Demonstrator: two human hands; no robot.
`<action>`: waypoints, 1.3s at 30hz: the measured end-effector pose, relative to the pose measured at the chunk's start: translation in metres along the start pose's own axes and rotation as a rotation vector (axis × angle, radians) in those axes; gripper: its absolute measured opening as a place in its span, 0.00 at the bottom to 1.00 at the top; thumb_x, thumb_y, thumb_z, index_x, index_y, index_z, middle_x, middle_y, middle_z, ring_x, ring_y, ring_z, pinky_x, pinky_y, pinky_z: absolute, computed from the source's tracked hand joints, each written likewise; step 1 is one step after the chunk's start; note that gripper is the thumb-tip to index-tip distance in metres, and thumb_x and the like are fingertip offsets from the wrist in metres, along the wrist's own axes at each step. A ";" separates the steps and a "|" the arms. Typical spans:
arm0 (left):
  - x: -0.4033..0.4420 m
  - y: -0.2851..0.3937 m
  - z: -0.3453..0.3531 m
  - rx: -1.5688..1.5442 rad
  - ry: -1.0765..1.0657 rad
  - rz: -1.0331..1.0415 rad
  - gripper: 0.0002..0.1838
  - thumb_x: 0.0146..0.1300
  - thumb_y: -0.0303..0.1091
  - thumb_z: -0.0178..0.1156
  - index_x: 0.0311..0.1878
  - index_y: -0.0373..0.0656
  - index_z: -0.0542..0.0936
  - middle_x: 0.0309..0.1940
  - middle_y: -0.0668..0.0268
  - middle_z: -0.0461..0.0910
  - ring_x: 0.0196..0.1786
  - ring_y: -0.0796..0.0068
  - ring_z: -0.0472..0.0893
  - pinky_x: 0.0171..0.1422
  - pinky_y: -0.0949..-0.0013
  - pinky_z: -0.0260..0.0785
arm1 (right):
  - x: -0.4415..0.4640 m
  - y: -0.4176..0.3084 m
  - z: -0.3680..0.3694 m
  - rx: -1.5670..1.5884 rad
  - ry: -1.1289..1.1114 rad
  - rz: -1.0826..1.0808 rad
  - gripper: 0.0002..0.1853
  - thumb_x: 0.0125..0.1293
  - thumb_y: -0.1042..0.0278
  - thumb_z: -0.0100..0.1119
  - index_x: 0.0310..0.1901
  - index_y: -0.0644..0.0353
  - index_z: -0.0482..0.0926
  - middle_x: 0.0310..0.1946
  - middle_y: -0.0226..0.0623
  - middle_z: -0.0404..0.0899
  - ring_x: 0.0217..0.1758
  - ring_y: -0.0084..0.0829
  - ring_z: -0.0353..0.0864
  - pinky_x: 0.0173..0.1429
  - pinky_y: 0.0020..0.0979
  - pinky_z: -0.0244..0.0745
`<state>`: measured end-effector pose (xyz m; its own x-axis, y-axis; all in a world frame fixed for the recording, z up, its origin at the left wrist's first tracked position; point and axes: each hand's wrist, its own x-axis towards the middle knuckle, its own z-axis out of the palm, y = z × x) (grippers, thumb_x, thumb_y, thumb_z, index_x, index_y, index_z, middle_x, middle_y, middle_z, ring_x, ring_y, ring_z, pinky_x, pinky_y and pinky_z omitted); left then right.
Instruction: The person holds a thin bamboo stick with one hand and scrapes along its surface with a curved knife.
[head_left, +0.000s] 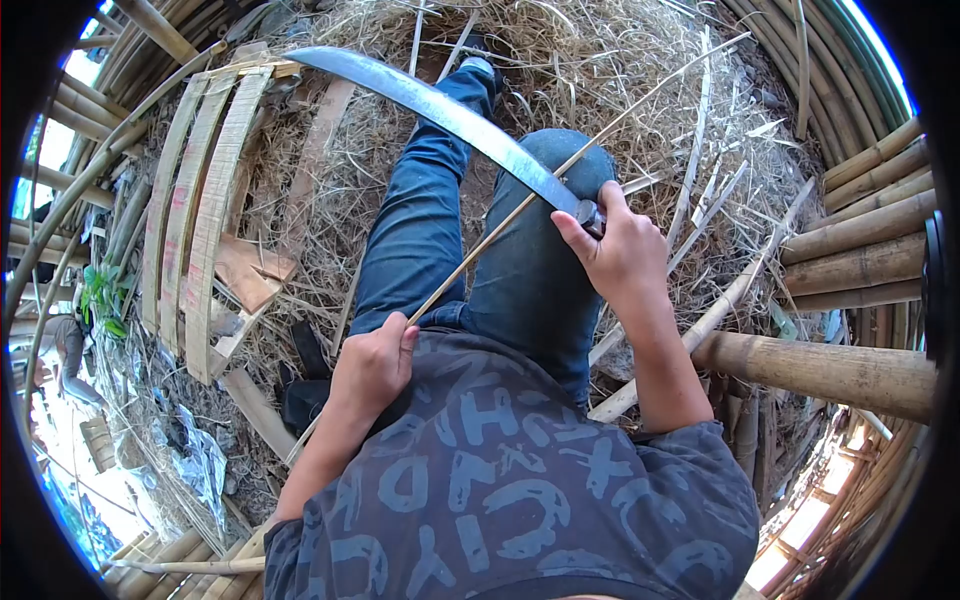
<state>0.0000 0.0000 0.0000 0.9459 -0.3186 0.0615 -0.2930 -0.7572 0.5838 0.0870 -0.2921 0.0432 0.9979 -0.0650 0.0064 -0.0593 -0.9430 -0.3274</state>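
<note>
My left hand is closed around a thin bamboo strip near my waist. The strip runs up and to the right across my bent knee, its far end over the straw. In my right hand is the handle of a machete, mostly hidden by my fingers. Its long curved blade points to the upper left, above my legs. Near the handle, the blade crosses the strip over my knee; whether they touch I cannot tell.
Dry straw and shavings cover the ground. A slatted wooden pallet piece lies at the left. Stacked bamboo poles and a thick bamboo pole stand at the right. Part of another person shows at the far left.
</note>
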 end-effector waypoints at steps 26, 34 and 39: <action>0.035 0.010 0.001 -0.049 0.003 0.070 0.12 0.70 0.34 0.54 0.31 0.40 0.68 0.17 0.50 0.73 0.22 0.47 0.77 0.24 0.51 0.66 | -0.009 0.007 -0.006 0.064 0.094 0.022 0.39 0.61 0.25 0.49 0.37 0.65 0.74 0.20 0.52 0.79 0.30 0.57 0.82 0.34 0.50 0.75; 0.068 0.025 0.007 -0.099 -0.037 0.111 0.11 0.71 0.34 0.52 0.32 0.39 0.68 0.16 0.49 0.72 0.22 0.45 0.76 0.25 0.50 0.64 | -0.008 0.007 -0.008 0.124 0.039 0.084 0.38 0.61 0.26 0.51 0.40 0.64 0.76 0.21 0.52 0.79 0.32 0.56 0.83 0.36 0.50 0.75; 0.067 0.020 0.005 -0.062 -0.057 0.072 0.11 0.71 0.34 0.52 0.32 0.40 0.68 0.15 0.51 0.72 0.21 0.47 0.76 0.24 0.51 0.64 | 0.006 0.006 -0.006 0.063 0.032 0.050 0.39 0.59 0.24 0.52 0.39 0.64 0.76 0.22 0.51 0.80 0.32 0.56 0.83 0.37 0.49 0.76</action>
<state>0.0570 -0.0394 0.0119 0.9127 -0.4043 0.0598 -0.3490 -0.6949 0.6288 0.0927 -0.3001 0.0473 0.9923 -0.1225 0.0185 -0.1059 -0.9161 -0.3867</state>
